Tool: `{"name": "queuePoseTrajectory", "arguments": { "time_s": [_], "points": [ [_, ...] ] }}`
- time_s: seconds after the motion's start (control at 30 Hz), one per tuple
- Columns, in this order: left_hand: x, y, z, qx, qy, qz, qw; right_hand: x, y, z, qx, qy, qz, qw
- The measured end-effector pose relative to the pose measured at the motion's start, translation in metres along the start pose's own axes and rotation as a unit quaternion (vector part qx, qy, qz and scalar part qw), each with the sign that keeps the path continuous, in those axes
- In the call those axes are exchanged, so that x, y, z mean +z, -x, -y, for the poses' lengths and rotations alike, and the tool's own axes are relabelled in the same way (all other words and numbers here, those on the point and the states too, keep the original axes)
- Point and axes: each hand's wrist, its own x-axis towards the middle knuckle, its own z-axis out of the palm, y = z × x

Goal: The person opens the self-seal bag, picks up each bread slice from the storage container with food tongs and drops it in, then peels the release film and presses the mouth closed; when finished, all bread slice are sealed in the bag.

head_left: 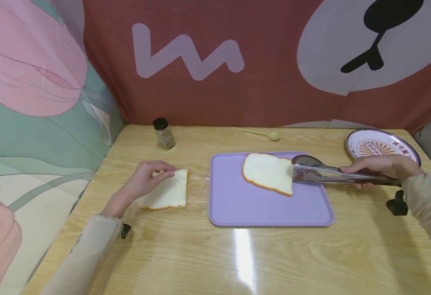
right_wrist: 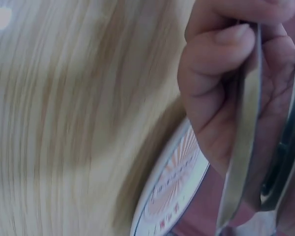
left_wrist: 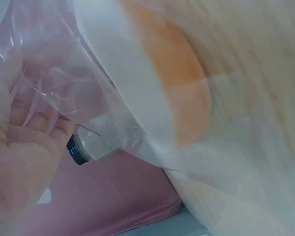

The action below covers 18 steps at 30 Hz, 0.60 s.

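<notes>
Basically, both hands were busy. Left hand, left of centre in the frame: thumb and fingers pinched the clear plastic bag, narrow grip. Inside the bag was one bread slice, white with an orange-brown crust, left of centre in the frame, just under the fingers. Left-wrist view was blurry on the right side, but the film showed well, drawn across slice and fingers.

Right hand, right side of the frame: fingers curled round the metal tongs, which pointed left. Tong tips were at the right edge of a second slice; how tightly they pressed on it, could not tell. That second slice was right of centre in the frame, over the upper half of the purple tray, its face tipped toward the camera; whether its lower edge touched the tray, could not tell.

Rest: decorated plate at right, partly behind the right hand; pale yellow spoon at upper centre, near the back edge of the wooden table; black-capped jar at upper left, tilted in view; red-brown cloth with printed shapes across the top
</notes>
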Motion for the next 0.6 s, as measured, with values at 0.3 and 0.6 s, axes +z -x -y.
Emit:
{"name": "queuePoseTrajectory", "arguments": {
  "time_s": [0.3, 0.6],
  "points": [
    [0.0, 0.0, -0.001, 0.004, 0.002, 0.002, 1.0, 0.038, -0.019, 0.009, -0.062, 0.003, -0.046, 0.997],
    [0.001, -0.002, -0.002, 0.007, 0.007, -0.006, 0.9999, 0.065, -0.038, 0.025, -0.09, 0.017, -0.087, 0.992]
  ]
}}
